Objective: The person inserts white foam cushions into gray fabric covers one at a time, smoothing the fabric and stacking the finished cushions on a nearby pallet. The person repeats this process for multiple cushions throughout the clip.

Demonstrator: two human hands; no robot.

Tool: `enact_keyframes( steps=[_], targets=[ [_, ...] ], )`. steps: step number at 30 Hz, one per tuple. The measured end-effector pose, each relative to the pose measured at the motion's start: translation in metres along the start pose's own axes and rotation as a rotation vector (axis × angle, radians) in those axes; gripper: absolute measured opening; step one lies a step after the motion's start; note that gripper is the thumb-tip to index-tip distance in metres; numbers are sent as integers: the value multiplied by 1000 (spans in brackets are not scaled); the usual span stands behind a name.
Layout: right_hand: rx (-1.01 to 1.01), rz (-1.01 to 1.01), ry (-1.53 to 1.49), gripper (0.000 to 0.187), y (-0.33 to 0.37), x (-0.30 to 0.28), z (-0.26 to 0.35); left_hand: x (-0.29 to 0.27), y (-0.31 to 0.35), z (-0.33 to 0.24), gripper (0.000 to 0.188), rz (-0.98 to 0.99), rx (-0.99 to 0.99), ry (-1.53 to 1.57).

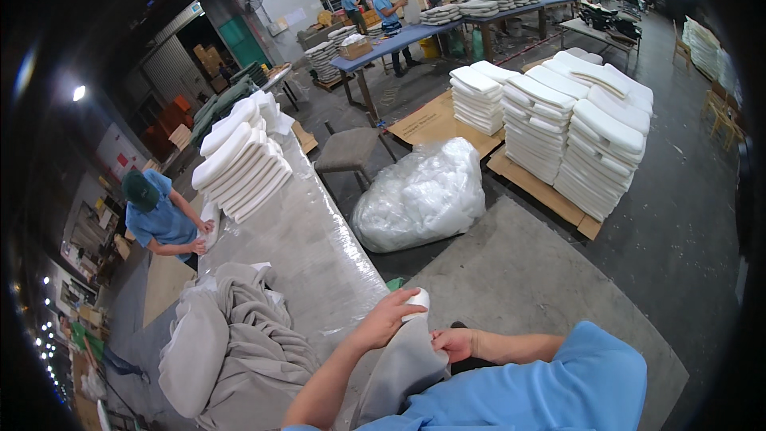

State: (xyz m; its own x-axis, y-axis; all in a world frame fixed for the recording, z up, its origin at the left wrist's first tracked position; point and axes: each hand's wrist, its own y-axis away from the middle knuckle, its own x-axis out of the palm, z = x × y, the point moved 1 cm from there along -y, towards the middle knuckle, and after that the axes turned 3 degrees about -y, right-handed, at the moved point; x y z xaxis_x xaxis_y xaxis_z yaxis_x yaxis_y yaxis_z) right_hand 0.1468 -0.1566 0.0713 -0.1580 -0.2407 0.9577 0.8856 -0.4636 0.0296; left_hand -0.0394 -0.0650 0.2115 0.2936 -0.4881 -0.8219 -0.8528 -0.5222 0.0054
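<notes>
My left hand [388, 320] is closed over the white foam pad [418, 301], whose rounded end sticks out of a grey fabric cover [405, 363]. With fingers pinched, my right hand [454, 344] grips the edge of this cover just right of the foam. The cover hangs down against my body, and its lower part is hidden by my blue sleeve. To the left, a heap of grey fabric covers [247, 351] lies on the plastic-wrapped table [315, 231].
A stack of white foam pads [243, 160] stands farther along the table, where a co-worker [163, 215] handles a pad. Beyond the table sit a grey chair [351, 152] and a large clear plastic bag [423, 195]. More foam stacks [598, 136] rest on cardboard at right.
</notes>
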Motion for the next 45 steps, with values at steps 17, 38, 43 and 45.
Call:
enact_keyframes(
  steps=[17, 38, 43, 45],
  targets=[
    [-461, -686, 1285, 48, 37, 98, -19, -26, 17, -77, 30, 228, 93, -456],
    [-96, 180, 42, 24, 22, 60, 6, -48, 48, -18, 22, 421, -364, 766],
    [-146, 159, 97, 25, 19, 62, 12, -43, 41, -31, 47, 537, -207, 313],
    [-140, 146, 111, 27, 15, 66, 13, -44, 43, -33, 49, 589, -155, 237]
  ],
)
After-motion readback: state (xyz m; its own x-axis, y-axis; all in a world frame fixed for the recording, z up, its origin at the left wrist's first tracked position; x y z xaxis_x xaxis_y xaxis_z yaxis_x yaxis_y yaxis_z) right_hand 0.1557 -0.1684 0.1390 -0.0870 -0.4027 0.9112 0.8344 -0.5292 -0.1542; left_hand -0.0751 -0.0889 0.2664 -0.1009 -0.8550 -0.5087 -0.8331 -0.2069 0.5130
